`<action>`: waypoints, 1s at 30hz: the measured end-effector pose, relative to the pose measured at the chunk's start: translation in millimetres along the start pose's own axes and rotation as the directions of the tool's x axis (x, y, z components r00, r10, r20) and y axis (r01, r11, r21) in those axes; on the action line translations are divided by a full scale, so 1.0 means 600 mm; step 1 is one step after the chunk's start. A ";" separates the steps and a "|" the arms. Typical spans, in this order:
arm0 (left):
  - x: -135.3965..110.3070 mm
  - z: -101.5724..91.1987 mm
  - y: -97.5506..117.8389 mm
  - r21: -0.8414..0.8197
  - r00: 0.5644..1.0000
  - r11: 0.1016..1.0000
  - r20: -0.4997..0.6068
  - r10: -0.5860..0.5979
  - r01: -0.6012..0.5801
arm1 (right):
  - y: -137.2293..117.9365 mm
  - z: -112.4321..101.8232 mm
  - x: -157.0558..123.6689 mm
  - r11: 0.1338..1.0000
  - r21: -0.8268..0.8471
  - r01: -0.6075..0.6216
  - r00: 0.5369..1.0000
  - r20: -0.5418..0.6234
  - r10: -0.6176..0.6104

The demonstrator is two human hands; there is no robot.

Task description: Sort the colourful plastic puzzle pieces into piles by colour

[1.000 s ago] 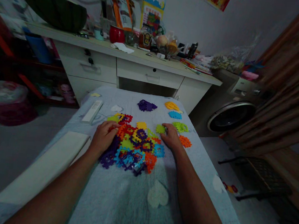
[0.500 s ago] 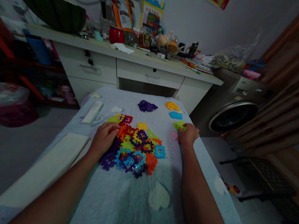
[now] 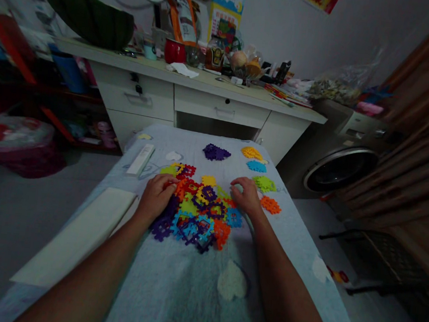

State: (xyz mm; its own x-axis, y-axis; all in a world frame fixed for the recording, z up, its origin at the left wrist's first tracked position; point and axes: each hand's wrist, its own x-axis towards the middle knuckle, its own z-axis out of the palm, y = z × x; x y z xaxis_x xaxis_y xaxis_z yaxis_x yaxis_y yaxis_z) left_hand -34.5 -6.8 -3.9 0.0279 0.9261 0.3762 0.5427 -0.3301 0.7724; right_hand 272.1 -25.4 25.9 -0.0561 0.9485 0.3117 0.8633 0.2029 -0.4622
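Observation:
A pile of interlocking plastic pieces (image 3: 196,209) in mixed colours lies on the cloth-covered table, most of them toothed squares. At its left edge is my left hand (image 3: 157,196), its fingers curled in beside orange pieces; what they hold, if anything, is hidden. My right hand (image 3: 246,195) hovers at the pile's right edge, thumb and fingers bent but apart, with nothing seen between them. To its right are sorted groups: green pieces (image 3: 264,183), orange pieces (image 3: 271,205), blue pieces (image 3: 256,166) and yellow pieces (image 3: 251,152). Purple pieces (image 3: 216,152) are heaped at the back.
A narrow white box (image 3: 140,160) and a long white board (image 3: 78,239) lie along the table's left side. Behind stands a white desk (image 3: 220,106) crowded with jars and a bowl. A washing machine (image 3: 337,147) is at the right, a bin (image 3: 19,142) at the left.
My right hand has moved left from the green group to the pile. Orange pieces now show below the green ones. The left hand stays at the pile, and the view has shifted slightly.

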 end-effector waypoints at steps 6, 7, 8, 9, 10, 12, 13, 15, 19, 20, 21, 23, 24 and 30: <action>-0.001 0.002 -0.003 -0.007 1.000 1.000 -0.002 -0.007 0.007 | -0.016 -0.008 -0.007 0.998 -0.057 0.001 0.962 0.271 0.015; -0.002 0.002 -0.004 -0.007 1.000 1.000 -0.005 -0.006 0.006 | -0.015 -0.013 -0.008 0.998 -0.068 -0.010 0.954 0.299 0.030; -0.002 0.002 -0.004 -0.008 1.000 1.000 -0.007 -0.005 0.005 | -0.013 -0.018 -0.009 0.997 -0.074 -0.018 0.944 0.326 0.041; -0.002 0.003 -0.005 -0.008 1.000 1.000 -0.008 -0.004 0.004 | -0.012 -0.021 -0.010 0.997 -0.078 -0.021 0.935 0.351 0.047; -0.003 0.003 -0.006 -0.007 1.000 1.000 -0.010 -0.004 0.004 | -0.010 -0.024 -0.011 0.997 -0.079 -0.020 0.928 0.369 0.048; -0.003 0.004 -0.007 -0.004 1.000 1.000 -0.011 -0.004 0.004 | -0.007 -0.025 -0.012 0.997 -0.078 -0.006 0.922 0.386 0.036; -0.003 0.004 -0.007 -0.004 1.000 1.000 -0.014 -0.003 0.003 | -0.006 -0.025 -0.013 0.997 -0.075 0.000 0.922 0.387 0.029; -0.003 0.004 -0.007 -0.004 1.000 1.000 -0.014 0.001 -0.002 | -0.004 -0.025 -0.013 0.998 -0.058 0.001 0.923 0.384 0.022; -0.004 0.003 -0.004 -0.001 1.000 1.000 -0.005 0.000 0.000 | -0.001 -0.024 -0.014 0.998 -0.059 -0.027 0.934 0.354 0.046; -0.004 0.002 -0.003 0.002 1.000 1.000 -0.004 -0.005 0.005 | -0.001 -0.024 -0.013 0.997 -0.077 -0.031 0.939 0.340 0.055; -0.004 0.002 -0.002 0.004 1.000 1.000 -0.004 -0.010 0.010 | -0.001 -0.023 -0.013 0.995 -0.098 -0.032 0.943 0.326 0.063; -0.003 0.002 -0.002 0.007 1.000 1.000 -0.002 -0.014 0.014 | -0.001 -0.023 -0.013 0.992 -0.126 -0.033 0.952 0.299 0.070; -0.003 0.002 -0.002 0.007 1.000 1.000 -0.001 -0.012 0.012 | -0.002 -0.024 -0.013 0.991 -0.128 -0.035 0.956 0.286 0.071; -0.003 0.003 -0.005 0.007 1.000 1.000 -0.001 0.010 -0.010 | -0.005 -0.028 -0.014 0.991 0.013 -0.134 0.957 0.262 0.126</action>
State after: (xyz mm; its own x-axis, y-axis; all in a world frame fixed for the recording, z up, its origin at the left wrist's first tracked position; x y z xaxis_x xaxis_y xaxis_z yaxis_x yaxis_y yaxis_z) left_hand -34.9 -7.0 -7.9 0.0324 0.9224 0.3849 0.5478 -0.3385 0.7651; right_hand 278.2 -38.3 38.8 -0.0764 0.9968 0.0225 0.8564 0.0771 -0.5105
